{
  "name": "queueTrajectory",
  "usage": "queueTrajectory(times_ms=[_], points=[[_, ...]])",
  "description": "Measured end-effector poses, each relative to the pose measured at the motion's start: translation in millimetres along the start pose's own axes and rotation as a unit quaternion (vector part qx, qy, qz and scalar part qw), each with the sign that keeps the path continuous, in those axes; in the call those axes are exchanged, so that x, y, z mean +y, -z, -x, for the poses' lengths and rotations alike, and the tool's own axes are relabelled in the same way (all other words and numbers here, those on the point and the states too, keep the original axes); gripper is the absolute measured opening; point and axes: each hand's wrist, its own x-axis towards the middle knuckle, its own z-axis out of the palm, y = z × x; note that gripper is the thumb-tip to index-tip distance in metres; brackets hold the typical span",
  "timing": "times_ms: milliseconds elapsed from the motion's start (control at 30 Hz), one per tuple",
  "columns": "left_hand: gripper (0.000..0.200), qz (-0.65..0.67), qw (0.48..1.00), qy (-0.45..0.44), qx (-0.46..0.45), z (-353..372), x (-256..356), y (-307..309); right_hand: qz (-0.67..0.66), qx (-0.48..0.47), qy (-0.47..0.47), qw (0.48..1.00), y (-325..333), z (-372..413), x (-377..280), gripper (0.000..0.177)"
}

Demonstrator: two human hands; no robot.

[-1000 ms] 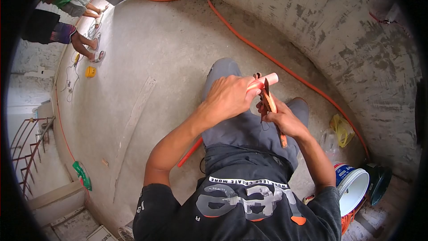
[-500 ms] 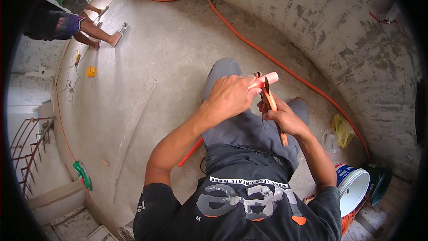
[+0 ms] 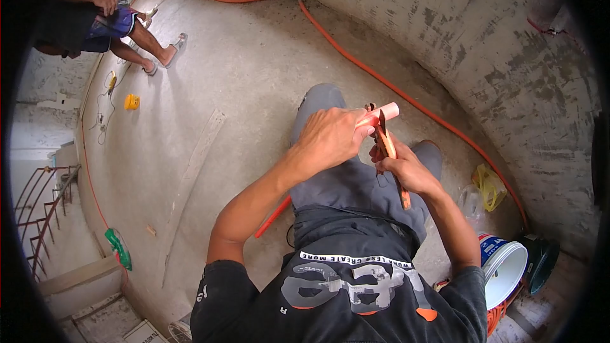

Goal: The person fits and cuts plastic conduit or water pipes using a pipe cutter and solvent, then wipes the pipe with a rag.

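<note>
An orange pipe point(image 3: 385, 112) lies in the grip of my left hand point(image 3: 332, 134), its pale end sticking out to the right. My right hand point(image 3: 406, 168) is wrapped round the orange handles of a cutting tool point(image 3: 387, 143). The tool's dark blade stands against the pipe, just right of my left fingers. Both hands are above my lap. A red-orange length of pipe point(image 3: 273, 217) shows beside my left thigh; whether it joins the held one is hidden.
An orange hose point(image 3: 381, 76) runs along the wall base. A white bucket point(image 3: 506, 273) and yellow plastic bag point(image 3: 488, 187) are at the right. Another person point(image 3: 105, 28) stands upper left near a yellow container point(image 3: 131, 101). A green object point(image 3: 118, 249) is lower left.
The person at the upper left has shifted, with an arm and hand now lower and in view. My hands, the pipe and the tool have hardly moved.
</note>
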Motion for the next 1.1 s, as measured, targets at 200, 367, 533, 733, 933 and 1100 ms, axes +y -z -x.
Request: queueTrajectory(times_ms=[200,367,533,733,933,1100], points=[[0.020,-0.017,1.000,-0.009,-0.012,2.1,-8.5,-11.3,0.021,0.018,0.004,1.000,-1.9,-4.7,2.0,0.051],[0.024,-0.256,0.955,-0.039,0.147,7.1,-28.1,-58.5,0.028,0.049,-0.024,0.998,2.3,-18.8,12.7,0.048],[0.017,-0.204,0.976,0.076,0.010,-16.4,-50.4,-69.1,0.150,0.098,-0.014,0.984,2.9,-42.9,37.0,0.051],[0.015,-0.120,0.985,0.091,-0.087,-21.7,-76.6,-78.7,0.172,0.108,-0.035,0.978,-2.9,-52.3,62.4,0.054],[0.025,-0.131,0.975,-0.107,0.145,3.7,-42.2,-30.8,0.023,0.106,-0.020,0.994,1.9,-37.5,43.7,0.052],[0.076,0.491,0.798,-0.104,0.334,54.5,-69.7,-83.2,-0.154,0.028,-0.076,0.985,2.4,6.1,-6.1,0.046]])
